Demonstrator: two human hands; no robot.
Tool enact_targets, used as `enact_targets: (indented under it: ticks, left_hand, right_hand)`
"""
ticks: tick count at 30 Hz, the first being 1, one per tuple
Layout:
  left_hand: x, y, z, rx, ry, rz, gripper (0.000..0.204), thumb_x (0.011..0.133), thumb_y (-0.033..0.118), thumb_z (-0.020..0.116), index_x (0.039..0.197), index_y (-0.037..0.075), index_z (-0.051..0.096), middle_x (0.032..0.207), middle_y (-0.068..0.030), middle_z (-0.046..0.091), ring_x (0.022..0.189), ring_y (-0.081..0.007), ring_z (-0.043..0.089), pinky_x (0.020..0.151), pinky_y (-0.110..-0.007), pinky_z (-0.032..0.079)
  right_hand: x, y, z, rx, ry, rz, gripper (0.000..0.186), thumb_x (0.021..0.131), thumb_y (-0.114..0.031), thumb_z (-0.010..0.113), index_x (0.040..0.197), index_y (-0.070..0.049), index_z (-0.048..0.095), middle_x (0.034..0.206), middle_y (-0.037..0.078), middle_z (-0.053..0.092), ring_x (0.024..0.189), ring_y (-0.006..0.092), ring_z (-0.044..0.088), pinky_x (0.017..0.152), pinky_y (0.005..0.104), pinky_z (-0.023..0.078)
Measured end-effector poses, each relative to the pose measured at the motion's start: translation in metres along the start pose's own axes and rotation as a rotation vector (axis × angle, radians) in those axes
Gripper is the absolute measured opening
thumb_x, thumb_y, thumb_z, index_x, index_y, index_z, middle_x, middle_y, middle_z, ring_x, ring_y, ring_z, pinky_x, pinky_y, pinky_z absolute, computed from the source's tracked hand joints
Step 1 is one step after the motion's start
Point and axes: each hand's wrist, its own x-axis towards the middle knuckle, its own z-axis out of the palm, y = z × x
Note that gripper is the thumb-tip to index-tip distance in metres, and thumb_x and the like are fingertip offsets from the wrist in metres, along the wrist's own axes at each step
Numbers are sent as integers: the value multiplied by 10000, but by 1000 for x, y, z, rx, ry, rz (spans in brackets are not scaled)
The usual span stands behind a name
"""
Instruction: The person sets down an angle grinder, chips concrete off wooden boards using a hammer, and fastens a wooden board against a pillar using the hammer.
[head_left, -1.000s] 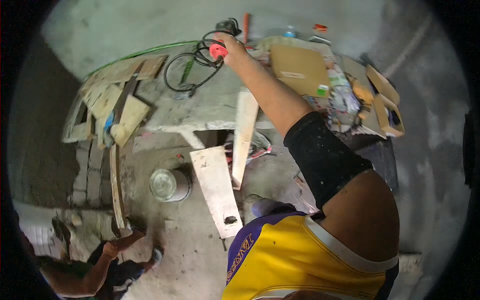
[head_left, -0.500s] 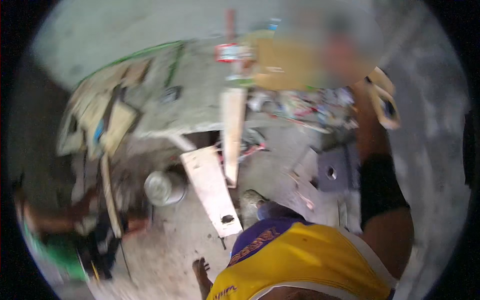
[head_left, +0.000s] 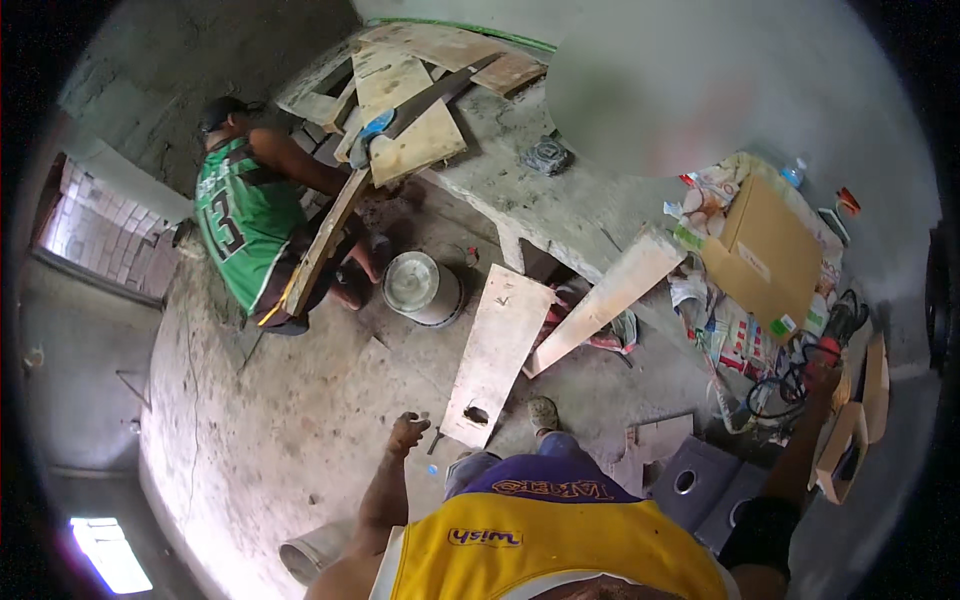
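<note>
At the right, my right hand point(head_left: 822, 377) is closed around a red and dark corded power tool point(head_left: 846, 322); its exact kind is hard to make out. The tool's black cord point(head_left: 785, 393) loops beside my wrist. My left hand point(head_left: 408, 432) hangs over the floor with fingers loosely apart and nothing visible in it. Close to it are a thin dark rod point(head_left: 435, 441) and a pale board point(head_left: 497, 350) with a hole near its lower end. A second, narrower board point(head_left: 610, 298) leans on the concrete slab point(head_left: 500, 200).
A cardboard box point(head_left: 765, 250) lies on crumpled sacks. Below it stands a grey block with round holes point(head_left: 685, 482); an open carton point(head_left: 845, 450) is at far right. Left of the boards is a bucket point(head_left: 412, 285). A co-worker in green point(head_left: 240, 225) crouches beside a handsaw point(head_left: 420, 108) and planks.
My view has swung left, bringing the co-worker and bucket further into the picture. My right hand, blurred out before, now shows on the power tool.
</note>
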Motion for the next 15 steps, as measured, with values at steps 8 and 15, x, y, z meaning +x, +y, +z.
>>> enact_targets:
  ticks: [8, 15]
  left_hand:
    - [-9, -58, 0, 38, 30, -106, 689, 803, 315, 785, 1278, -56, 452, 985, -205, 655, 788, -293, 674, 568, -398, 539]
    - [-30, -67, 23, 8, 18, -201, 719, 789, 293, 784, 1320, -68, 461, 931, -203, 643, 784, -265, 640, 588, -388, 526]
  right_hand:
    - [2, -9, 24, -179, 57, 27, 415, 928, -331, 594, 1230, -46, 587, 1142, 102, 626, 994, 204, 631, 844, 344, 495]
    - [-9, -13, 29, -257, 58, 34, 424, 900, -354, 632, 1195, -51, 591, 1072, 103, 642, 936, 200, 644, 794, 341, 509]
